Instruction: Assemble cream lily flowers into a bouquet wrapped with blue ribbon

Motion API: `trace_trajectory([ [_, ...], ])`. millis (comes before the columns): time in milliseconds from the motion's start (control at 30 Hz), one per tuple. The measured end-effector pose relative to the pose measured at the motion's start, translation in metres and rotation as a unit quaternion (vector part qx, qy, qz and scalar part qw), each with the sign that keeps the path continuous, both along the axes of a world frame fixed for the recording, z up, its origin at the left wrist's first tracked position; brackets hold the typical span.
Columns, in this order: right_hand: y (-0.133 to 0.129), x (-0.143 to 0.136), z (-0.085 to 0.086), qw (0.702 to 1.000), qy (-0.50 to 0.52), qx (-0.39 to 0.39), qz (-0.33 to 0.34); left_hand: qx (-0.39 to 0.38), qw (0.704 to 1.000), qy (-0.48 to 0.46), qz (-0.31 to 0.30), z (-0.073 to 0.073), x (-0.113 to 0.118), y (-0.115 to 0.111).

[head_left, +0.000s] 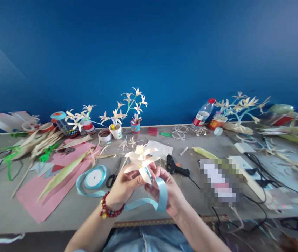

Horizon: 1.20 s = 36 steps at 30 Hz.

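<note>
Head view is showing left fingers [137,181] and right fingers [162,172] pinching the flower [140,159] closely, its five-o'clock ribbon [162,194] probably needing even tension.

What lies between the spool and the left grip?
Scissors lie between the spool and the left grip, with ribbon passing lower in the head view.
</note>
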State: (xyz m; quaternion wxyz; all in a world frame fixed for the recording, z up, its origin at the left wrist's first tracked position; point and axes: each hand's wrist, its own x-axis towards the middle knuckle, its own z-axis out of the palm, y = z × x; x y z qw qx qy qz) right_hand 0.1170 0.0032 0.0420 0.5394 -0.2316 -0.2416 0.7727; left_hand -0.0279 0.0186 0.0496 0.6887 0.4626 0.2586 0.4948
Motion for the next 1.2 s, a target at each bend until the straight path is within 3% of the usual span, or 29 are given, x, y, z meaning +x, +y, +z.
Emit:
trace_trajectory([
  [167, 0.001, 0.002, 0.005, 1.0, -0.015, -0.011, -0.006, 0.003, 0.999, -0.025, -0.033, 0.004, 0.003, 0.002],
  [467, 0.001, 0.004, 0.013, 0.999, -0.035, 0.032, -0.021, -0.005, 0.999, -0.038, -0.033, 0.015, 0.005, 0.002],
  [633, 0.004, 0.005, 0.014, 0.995, -0.065, 0.078, 0.002, 0.0, 1.0, -0.002, -0.012, 0.006, 0.003, 0.003],
  [733, 0.007, 0.008, 0.012, 0.982, -0.114, 0.143, -0.053, 0.032, 0.998, 0.015, 0.044, -0.001, 0.003, 0.001],
  [800, 0.009, 0.011, 0.01, 0.952, -0.181, 0.213, -0.128, 0.068, 0.989, 0.044, 0.122, -0.003, 0.004, -0.002],
  [900, 0.01, 0.014, 0.008, 0.862, -0.313, 0.33, -0.223, 0.128, 0.962, 0.105, 0.217, 0.001, 0.007, -0.007],
  [1067, 0.005, 0.015, 0.005, 0.704, -0.453, 0.441, -0.325, 0.156, 0.956, 0.113, 0.223, 0.007, 0.011, -0.013],
  [1133, 0.003, 0.015, 0.003, 0.688, -0.453, 0.456, -0.339, 0.147, 0.961, 0.093, 0.214, 0.006, 0.011, -0.014],
  [1200, 0.001, 0.015, 0.002, 0.712, -0.426, 0.454, -0.324, 0.135, 0.964, 0.082, 0.213, 0.003, 0.01, -0.016],
])
